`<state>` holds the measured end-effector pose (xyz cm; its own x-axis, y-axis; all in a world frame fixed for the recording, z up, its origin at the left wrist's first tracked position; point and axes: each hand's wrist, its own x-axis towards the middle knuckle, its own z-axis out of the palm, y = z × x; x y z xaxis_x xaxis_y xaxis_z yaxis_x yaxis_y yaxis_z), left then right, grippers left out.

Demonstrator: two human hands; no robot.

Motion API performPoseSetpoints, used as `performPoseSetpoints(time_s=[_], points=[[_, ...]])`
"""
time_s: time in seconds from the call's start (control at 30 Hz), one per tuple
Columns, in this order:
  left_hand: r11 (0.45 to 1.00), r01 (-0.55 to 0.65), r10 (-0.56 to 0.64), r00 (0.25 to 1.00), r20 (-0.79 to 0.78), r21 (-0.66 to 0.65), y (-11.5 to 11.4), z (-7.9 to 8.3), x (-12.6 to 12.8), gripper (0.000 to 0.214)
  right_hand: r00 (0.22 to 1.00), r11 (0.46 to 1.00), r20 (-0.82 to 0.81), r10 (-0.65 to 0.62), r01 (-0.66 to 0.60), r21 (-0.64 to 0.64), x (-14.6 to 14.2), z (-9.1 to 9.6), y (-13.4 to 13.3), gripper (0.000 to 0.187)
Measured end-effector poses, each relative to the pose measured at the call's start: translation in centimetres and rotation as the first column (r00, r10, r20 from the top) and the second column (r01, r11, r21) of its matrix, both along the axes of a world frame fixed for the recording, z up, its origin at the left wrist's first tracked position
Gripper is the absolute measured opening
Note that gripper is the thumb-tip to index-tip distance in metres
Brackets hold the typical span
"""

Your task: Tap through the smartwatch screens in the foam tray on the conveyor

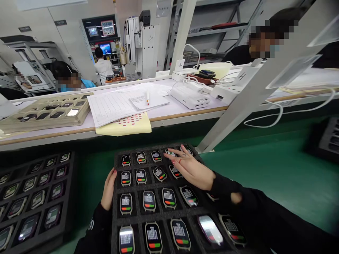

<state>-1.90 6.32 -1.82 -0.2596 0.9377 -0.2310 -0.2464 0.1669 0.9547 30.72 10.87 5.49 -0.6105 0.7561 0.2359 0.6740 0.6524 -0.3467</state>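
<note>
A black foam tray (116,215) lies in front of me with rows of smartwatches, one in each pocket. Most screens are lit with white text above a red and a green block, as on this smartwatch (153,235). My left hand (107,190) holds the tray by its left side, its fingers partly hidden by the rim. Over the far right pockets reaches my right hand (191,168), fingers stretched out and apart. Its fingertips are at a smartwatch in the back row; I cannot tell whether they touch the screen. My right sleeve covers some pockets.
A second foam tray of smartwatches (67,211) stands at the left. Beyond is a bench (164,118) with papers (113,104), a pen (147,97), a beige tray (82,118) and a white power bank (189,97). A slanted metal post (233,106) rises right. Several people sit behind.
</note>
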Motion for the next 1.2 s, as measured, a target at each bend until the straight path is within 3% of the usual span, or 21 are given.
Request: performPoseSetpoints(time_s=[0.3,0.57,0.87,1.2], points=[[1.000,0.011,-0.010,1.000,0.029,-0.024,-0.2,0.5,0.1,0.049,0.990,0.991,0.061,0.130,-0.127,-0.049,-2.8,-1.0,0.8,0.051],[0.999,0.023,-0.021,0.997,0.068,-0.027,-0.3,0.0,-0.1,0.051,0.979,0.979,0.020,0.202,-0.201,-0.022,-5.5,1.0,1.2,0.048],[0.999,0.034,-0.033,0.998,0.059,-0.002,-0.6,-0.1,-0.1,0.053,0.963,0.964,0.057,0.263,-0.264,0.011,-8.0,-1.1,1.7,0.048],[1.000,0.021,-0.022,0.998,0.055,0.014,-0.4,0.4,0.2,0.060,0.945,0.946,0.046,0.323,-0.325,0.024,-10.9,0.6,2.1,0.050]])
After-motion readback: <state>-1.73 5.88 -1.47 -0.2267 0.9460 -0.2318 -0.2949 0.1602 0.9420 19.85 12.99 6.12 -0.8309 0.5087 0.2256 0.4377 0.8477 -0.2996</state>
